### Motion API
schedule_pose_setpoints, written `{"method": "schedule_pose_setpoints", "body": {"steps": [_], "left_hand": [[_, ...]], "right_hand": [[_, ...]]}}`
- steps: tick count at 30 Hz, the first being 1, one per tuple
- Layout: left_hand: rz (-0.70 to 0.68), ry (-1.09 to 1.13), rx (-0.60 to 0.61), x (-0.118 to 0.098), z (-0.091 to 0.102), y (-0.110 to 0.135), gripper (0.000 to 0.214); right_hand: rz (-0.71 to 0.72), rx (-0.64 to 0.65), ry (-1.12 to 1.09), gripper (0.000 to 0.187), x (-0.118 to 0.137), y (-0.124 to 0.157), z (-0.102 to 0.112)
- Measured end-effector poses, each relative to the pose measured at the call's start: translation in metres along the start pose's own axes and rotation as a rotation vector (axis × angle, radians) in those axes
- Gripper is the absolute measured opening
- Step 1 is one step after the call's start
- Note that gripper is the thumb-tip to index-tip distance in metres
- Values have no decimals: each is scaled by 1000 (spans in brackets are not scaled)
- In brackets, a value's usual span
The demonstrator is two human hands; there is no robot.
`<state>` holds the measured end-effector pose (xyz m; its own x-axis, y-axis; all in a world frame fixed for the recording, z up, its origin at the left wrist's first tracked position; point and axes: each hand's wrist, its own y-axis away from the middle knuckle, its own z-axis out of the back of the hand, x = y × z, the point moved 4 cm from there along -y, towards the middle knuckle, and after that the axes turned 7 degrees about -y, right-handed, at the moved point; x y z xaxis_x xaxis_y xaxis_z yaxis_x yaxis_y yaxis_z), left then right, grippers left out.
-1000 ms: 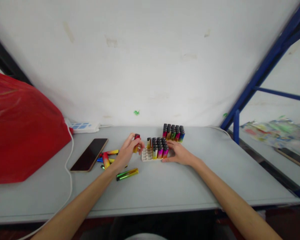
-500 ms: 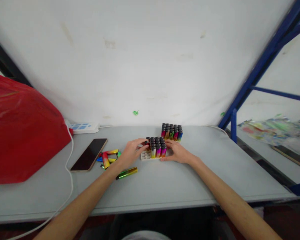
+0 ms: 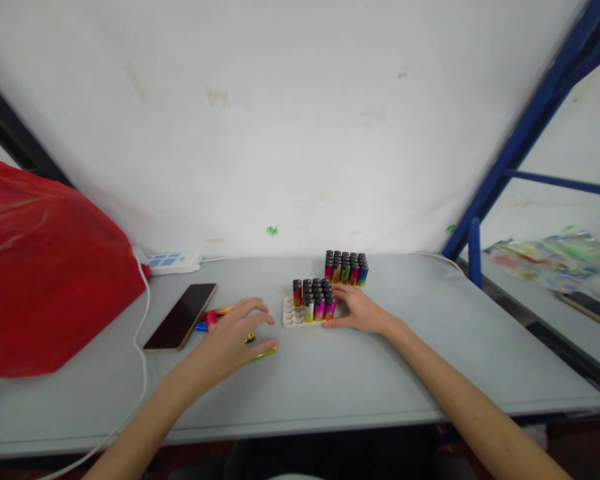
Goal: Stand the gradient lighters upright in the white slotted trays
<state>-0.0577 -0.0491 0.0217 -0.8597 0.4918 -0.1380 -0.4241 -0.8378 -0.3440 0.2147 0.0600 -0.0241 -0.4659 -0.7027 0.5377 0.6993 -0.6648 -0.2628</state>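
My right hand (image 3: pixel 359 311) grips the right side of a white holder tray (image 3: pixel 290 320), its thumb at the front corner and its fingers behind. Upright lighters (image 3: pixel 319 308) with black tops fill most of the tray, while holes show at its left end. A red lighter (image 3: pixel 297 294) stands at the left of the filled part. My left hand (image 3: pixel 233 340) hovers with fingers apart over loose lighters (image 3: pixel 211 320), holding nothing. It partly hides them and a green-yellow lighter (image 3: pixel 267 355) lying beneath its thumb.
A second block of upright lighters (image 3: pixel 347 268) stands behind the tray. To the left lie a phone (image 3: pixel 181 317), a white power strip (image 3: pixel 174 262), a white cable (image 3: pixel 144 360) and a large red bag (image 3: pixel 55 280). A blue metal frame (image 3: pixel 505 157) rises at right.
My left hand has let go of the red lighter, now upright in the tray, and moved left and nearer, opening over the loose lighters. My right hand stays at the tray.
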Motion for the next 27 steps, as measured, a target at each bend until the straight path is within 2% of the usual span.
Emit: {"method": "schedule_pose_setpoints", "body": {"steps": [3, 5, 9, 11, 13, 15, 17, 22, 24, 27], "left_hand": [[-18, -86, 53, 6, -3, 31, 22], [-21, -86, 67, 8, -6, 44, 17], [77, 54, -17, 3, 4, 46, 21], [192, 180, -74, -1, 16, 38, 24], [295, 350, -71, -5, 28, 26, 26], [359, 565, -29, -8, 33, 9, 27], [399, 751, -41, -6, 33, -9, 29], [455, 1119, -132, 5, 8, -52, 37], [454, 1203, -163, 6, -3, -64, 40], [399, 1302, -82, -2, -16, -72, 45]], "right_hand": [[6, -3, -2, 82, 1, 0, 1], [0, -6, -6, 81, 1, 0, 1], [-2, -11, -18, 81, 0, 0, 0], [3, -11, -17, 81, 0, 0, 0], [0, -10, -9, 81, -1, 0, 0], [-9, -9, 0, 83, -2, 0, -1], [-13, -11, 6, 85, -3, 1, -1], [1, 0, 6, 83, -2, 1, -1], [-1, 0, 6, 83, -2, 1, -1], [-1, 1, 9, 82, -2, 1, 0]]}}
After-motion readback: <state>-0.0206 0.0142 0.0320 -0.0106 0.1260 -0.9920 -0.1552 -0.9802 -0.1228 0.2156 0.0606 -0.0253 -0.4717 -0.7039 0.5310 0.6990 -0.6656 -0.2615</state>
